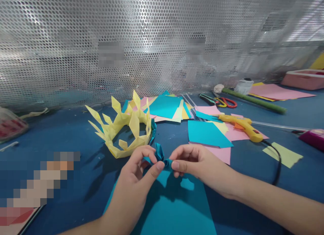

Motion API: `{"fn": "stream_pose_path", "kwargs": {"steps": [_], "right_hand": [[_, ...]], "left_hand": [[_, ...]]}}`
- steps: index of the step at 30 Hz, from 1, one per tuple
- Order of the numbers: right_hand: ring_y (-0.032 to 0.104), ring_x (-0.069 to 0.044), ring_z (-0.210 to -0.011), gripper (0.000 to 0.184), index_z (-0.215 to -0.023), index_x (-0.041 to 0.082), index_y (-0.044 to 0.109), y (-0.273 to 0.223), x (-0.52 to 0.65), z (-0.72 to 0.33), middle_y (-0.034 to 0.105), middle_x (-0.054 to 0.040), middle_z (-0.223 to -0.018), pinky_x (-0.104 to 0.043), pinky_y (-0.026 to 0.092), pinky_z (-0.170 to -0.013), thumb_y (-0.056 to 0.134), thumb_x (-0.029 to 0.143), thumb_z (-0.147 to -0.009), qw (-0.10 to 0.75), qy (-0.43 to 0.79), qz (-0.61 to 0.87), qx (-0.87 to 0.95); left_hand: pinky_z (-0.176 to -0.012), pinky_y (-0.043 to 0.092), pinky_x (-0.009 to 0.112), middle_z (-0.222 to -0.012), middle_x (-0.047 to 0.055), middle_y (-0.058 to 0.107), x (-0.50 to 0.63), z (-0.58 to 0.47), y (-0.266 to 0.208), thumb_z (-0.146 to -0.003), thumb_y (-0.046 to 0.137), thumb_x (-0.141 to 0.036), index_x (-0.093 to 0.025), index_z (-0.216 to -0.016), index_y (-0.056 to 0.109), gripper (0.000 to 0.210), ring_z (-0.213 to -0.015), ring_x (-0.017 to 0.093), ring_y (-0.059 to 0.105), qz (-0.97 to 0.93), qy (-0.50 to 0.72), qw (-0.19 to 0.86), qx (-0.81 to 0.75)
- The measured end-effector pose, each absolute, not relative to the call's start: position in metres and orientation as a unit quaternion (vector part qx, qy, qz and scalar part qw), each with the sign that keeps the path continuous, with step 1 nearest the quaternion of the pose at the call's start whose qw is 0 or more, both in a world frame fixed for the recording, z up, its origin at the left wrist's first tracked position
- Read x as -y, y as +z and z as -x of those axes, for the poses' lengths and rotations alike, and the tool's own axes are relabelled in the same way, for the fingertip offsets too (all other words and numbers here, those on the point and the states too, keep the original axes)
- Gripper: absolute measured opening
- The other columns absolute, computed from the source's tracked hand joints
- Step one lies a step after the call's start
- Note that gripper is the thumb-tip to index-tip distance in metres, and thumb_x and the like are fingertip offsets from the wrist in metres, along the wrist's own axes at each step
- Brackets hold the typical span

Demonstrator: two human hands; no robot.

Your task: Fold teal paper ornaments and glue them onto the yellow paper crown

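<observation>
Both hands pinch a small folded piece of teal paper (pixel 159 151) at the middle of the view. My left hand (pixel 138 172) has thumb and fingers closed on its left side, hiding part of it. On its right side, the thumb and fingertips of my right hand (pixel 193 160) are closed. Below the hands lies a flat teal sheet (pixel 174 208), with their shadows across it. Just behind my left hand stands a yellow paper crown (pixel 134 140) with pointed tips. A folded teal piece (pixel 153 131) sits against the crown's right side.
A pile of coloured paper (pixel 164 107) lies behind the crown. To the right are teal squares (pixel 209 134), a yellow glue gun (pixel 243 125) with a black cord, scissors (pixel 227 102) and a green stem (pixel 253 99). A perforated metal panel (pixel 152 32) rises along the table's back.
</observation>
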State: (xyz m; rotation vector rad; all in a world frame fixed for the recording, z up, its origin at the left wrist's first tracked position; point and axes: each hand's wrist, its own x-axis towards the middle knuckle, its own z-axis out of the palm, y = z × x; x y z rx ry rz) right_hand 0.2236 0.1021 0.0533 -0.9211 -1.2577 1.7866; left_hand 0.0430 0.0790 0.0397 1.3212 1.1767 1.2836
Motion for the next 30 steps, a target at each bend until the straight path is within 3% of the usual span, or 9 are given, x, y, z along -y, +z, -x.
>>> {"fn": "stream_pose_path", "kwargs": {"steps": [7,12,16,18,23,30], "right_hand": [[0.064,-0.005,-0.06,0.028,-0.078,0.018,0.066,0.0553,-0.1017,-0.2242,0.069,0.0079,-0.065,-0.015,0.048,-0.06,0.089,0.017,-0.062,0.399,0.687,0.352,0.495],[0.066,-0.006,-0.059,0.033,-0.086,0.019,0.063,0.056,-0.102,-0.2247,0.07,0.0079,-0.067,-0.016,0.05,-0.059,0.087,0.017,-0.064,0.401,0.685,0.344,0.501],[0.066,-0.007,-0.06,0.028,-0.088,0.019,0.063,0.0542,-0.1006,-0.2241,0.07,0.0063,-0.069,-0.017,0.05,-0.06,0.084,0.022,-0.068,0.4,0.673,0.351,0.514],[0.064,-0.007,-0.061,0.026,-0.088,0.019,0.065,0.0528,-0.0998,-0.2236,0.068,0.0063,-0.069,-0.018,0.049,-0.06,0.083,0.026,-0.07,0.401,0.661,0.358,0.523],[0.056,-0.008,-0.06,0.034,-0.084,0.018,0.068,0.0494,-0.1004,-0.2227,0.064,0.0056,-0.067,-0.019,0.045,-0.056,0.089,0.027,-0.058,0.388,0.627,0.397,0.546],[0.049,-0.01,-0.052,0.022,-0.07,0.018,0.067,0.0506,-0.0978,-0.2235,0.058,0.0049,-0.056,-0.021,0.037,-0.049,0.083,0.031,-0.065,0.36,0.563,0.455,0.588]], "left_hand": [[-0.072,0.046,0.018,-0.096,-0.002,0.061,-0.0782,-0.0463,0.0429,-0.075,0.072,-0.034,-0.024,-0.071,0.061,0.014,-0.09,0.015,0.062,-0.525,0.5,0.489,-0.486],[-0.071,0.05,0.022,-0.109,-0.004,0.063,-0.0759,-0.045,0.0425,-0.078,0.068,-0.037,-0.026,-0.078,0.062,0.012,-0.071,0.011,0.065,-0.525,0.488,0.502,-0.484],[-0.071,0.051,0.023,-0.115,-0.002,0.062,-0.0757,-0.0448,0.0414,-0.079,0.068,-0.038,-0.025,-0.076,0.061,0.015,-0.067,0.01,0.064,-0.527,0.483,0.493,-0.496],[-0.07,0.05,0.022,-0.115,-0.002,0.061,-0.0763,-0.0449,0.0414,-0.078,0.067,-0.038,-0.024,-0.071,0.06,0.017,-0.072,0.011,0.065,-0.528,0.486,0.478,-0.506],[-0.079,0.047,0.021,-0.095,0.002,0.067,-0.0767,-0.0445,0.0437,-0.073,0.068,-0.03,-0.027,-0.061,0.068,0.013,-0.117,0.023,0.056,-0.552,0.483,0.43,-0.526],[-0.062,0.054,0.022,-0.102,0.007,0.063,-0.0713,-0.045,0.0452,-0.07,0.066,-0.032,-0.029,-0.062,0.076,0.013,-0.105,0.027,0.064,-0.566,0.481,0.385,-0.547]]}}
